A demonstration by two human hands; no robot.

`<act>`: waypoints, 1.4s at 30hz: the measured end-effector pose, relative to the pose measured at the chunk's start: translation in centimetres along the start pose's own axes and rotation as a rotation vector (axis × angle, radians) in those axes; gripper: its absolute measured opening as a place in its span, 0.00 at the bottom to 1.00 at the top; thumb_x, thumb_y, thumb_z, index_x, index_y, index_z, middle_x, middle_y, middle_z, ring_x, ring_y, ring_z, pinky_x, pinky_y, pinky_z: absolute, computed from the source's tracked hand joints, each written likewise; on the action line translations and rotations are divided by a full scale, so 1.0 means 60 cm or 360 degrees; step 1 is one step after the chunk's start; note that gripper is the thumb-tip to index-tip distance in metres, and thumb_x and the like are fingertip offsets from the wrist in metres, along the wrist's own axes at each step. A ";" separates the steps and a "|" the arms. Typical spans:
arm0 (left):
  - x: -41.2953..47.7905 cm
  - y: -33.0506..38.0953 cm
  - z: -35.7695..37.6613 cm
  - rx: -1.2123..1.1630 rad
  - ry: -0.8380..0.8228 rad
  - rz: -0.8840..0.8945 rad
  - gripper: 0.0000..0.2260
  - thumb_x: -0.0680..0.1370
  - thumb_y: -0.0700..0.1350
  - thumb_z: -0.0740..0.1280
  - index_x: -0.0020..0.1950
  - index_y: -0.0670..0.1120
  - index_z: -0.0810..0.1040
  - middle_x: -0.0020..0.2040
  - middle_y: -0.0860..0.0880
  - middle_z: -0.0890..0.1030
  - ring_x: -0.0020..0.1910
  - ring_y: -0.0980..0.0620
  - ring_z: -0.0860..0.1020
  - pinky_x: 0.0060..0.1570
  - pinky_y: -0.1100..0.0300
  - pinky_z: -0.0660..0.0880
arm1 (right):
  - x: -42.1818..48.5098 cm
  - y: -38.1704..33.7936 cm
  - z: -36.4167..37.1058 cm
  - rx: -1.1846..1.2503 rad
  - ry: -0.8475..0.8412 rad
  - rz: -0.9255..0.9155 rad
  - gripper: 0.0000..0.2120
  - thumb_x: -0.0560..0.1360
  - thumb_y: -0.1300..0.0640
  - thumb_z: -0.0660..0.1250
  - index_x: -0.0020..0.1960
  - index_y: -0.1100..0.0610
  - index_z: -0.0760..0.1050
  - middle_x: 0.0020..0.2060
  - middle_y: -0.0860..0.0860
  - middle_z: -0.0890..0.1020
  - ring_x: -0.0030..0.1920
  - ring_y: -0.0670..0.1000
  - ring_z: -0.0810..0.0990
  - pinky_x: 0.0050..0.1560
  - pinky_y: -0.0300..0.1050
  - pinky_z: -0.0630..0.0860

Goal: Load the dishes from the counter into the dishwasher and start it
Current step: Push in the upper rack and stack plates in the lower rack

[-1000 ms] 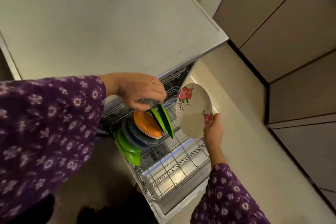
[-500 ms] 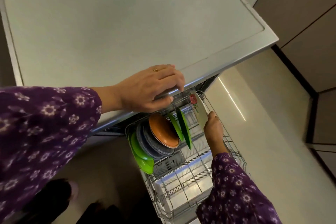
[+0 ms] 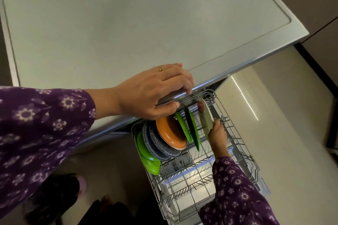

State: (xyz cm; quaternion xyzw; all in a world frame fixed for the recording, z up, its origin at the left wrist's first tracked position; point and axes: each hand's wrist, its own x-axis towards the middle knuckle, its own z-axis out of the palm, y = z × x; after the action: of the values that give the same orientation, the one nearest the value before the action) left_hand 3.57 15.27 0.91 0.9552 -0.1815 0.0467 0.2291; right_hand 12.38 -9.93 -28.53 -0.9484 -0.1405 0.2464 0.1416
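The dishwasher's wire rack [image 3: 239, 144] is pulled out below the pale counter [image 3: 128, 23]. In it stand two green bowls [image 3: 146, 153] at the left, grey speckled plates [image 3: 161, 146], an orange plate [image 3: 169, 133] and two green plates [image 3: 192, 129]. My right hand [image 3: 217, 135] holds a white floral plate [image 3: 205, 117] on edge in the rack, to the right of the green plates. My left hand [image 3: 155, 91] grips the counter's front edge, fingers on top and thumb under the lip.
The front half of the rack holds only bare tines over the open white door [image 3: 182, 201]. Beige floor [image 3: 274, 151] lies to the right. Dark cabinets [image 3: 321, 23] line the far right. Dark clothing and a slipper [image 3: 82, 184] show at the bottom left.
My right hand has brought the floral plate down from above the rack into a slot beside the green plates. My left hand moved from the green plates up to the counter edge.
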 end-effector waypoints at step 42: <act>-0.003 0.009 -0.006 0.0050 0.0045 -0.0029 0.12 0.73 0.43 0.66 0.56 0.43 0.74 0.57 0.48 0.76 0.56 0.51 0.74 0.73 0.57 0.58 | -0.062 -0.070 -0.061 0.0036 -0.0236 0.0165 0.22 0.75 0.65 0.61 0.68 0.66 0.61 0.63 0.62 0.70 0.62 0.60 0.70 0.63 0.52 0.70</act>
State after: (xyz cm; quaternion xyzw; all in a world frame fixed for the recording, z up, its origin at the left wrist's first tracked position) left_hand 3.17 15.03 1.42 0.9595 -0.1689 0.0610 0.2170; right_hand 10.32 -8.06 -22.45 -0.9319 -0.0985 0.3245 0.1286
